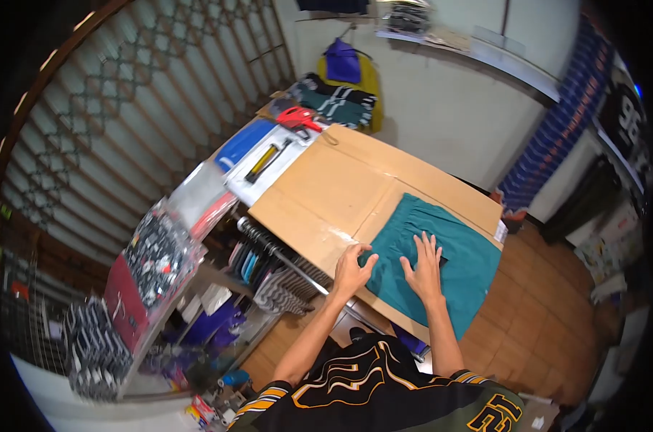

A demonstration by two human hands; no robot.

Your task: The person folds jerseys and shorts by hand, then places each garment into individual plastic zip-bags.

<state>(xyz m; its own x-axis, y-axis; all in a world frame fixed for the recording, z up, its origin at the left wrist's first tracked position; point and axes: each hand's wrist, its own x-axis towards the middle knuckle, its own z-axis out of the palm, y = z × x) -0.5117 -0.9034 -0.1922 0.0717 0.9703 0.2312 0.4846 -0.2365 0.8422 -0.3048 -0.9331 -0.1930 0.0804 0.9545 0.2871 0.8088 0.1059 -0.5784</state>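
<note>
Teal shorts (456,223) with a gathered elastic waistband lie on a cardboard sheet (333,180), one side hanging past its edge. My right hand (423,268) is over the middle of the shorts, fingers stretched and thumb apart. A small dark patch shows on the fabric beside its fingers. At the left edge of the shorts is my left hand (352,269), its fingers bent and the thumb held away from them, with nothing between them.
A yellow-and-black tool (262,163) and a red object (297,117) lie beyond the cardboard's left end. Bagged clothes (164,252) are stacked at left, with hanging garments (247,263) under the table. A folding metal gate (139,101) stands behind.
</note>
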